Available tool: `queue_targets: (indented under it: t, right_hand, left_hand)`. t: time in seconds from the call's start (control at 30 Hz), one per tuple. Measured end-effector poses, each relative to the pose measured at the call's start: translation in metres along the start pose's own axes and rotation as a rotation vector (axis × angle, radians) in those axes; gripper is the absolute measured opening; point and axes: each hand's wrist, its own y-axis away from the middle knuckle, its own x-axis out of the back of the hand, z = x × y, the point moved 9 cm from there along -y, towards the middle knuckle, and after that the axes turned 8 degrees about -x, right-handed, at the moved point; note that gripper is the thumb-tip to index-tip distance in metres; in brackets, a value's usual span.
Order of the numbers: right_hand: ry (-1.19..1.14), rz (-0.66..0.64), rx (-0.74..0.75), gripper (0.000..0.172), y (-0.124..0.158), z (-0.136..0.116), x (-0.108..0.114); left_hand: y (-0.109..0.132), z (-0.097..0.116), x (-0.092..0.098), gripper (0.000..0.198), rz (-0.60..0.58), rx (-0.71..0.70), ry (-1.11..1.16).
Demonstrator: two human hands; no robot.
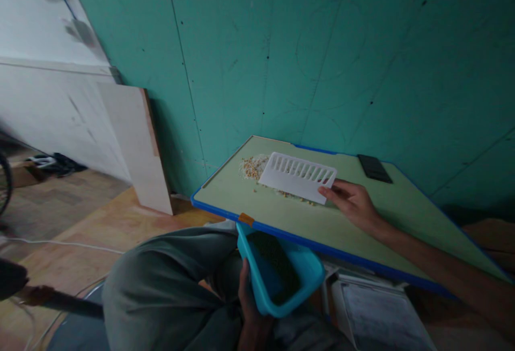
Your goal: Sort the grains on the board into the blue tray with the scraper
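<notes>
My right hand pinches the right end of a white slotted plastic piece, held tilted low over the pale green tabletop. A small heap of tan and whitish grains lies at the piece's left end, and more grains show along its lower edge. Below the table's front edge, my left hand grips the left side of a light-blue plastic tub. Small dark green grains cover part of the tub's bottom. The fingers beneath the tub are hidden.
A dark phone-like slab lies at the table's back right. The table has a blue edge and stands against a green wall. A pale board leans at left. A white cable crosses the floor.
</notes>
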Motion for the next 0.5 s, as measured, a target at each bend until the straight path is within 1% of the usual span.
queue_targets:
  t: [0.07,0.17,0.33,0.4,0.5]
  right_hand:
    - [0.013,0.037,0.004,0.041,-0.001,0.001,0.003]
    - [0.02,0.066,-0.017,0.041,-0.004,0.008,0.005]
    - [0.042,0.022,-0.027,0.039,-0.007,0.012,0.001]
    - [0.057,0.008,-0.015,0.038,-0.006,0.011,0.0]
    - [0.056,0.002,-0.008,0.036,-0.005,0.011,-0.001]
  left_hand:
    - [-0.001,0.0,0.002,0.021,0.02,0.002,0.031]
    - [0.002,0.0,-0.002,0.024,0.031,-0.007,0.049]
    - [0.005,0.003,-0.009,0.025,-0.001,-0.05,-0.023]
    - [0.006,0.001,-0.011,0.024,-0.017,-0.025,0.02]
    - [0.006,-0.004,-0.012,0.022,-0.03,0.052,0.091]
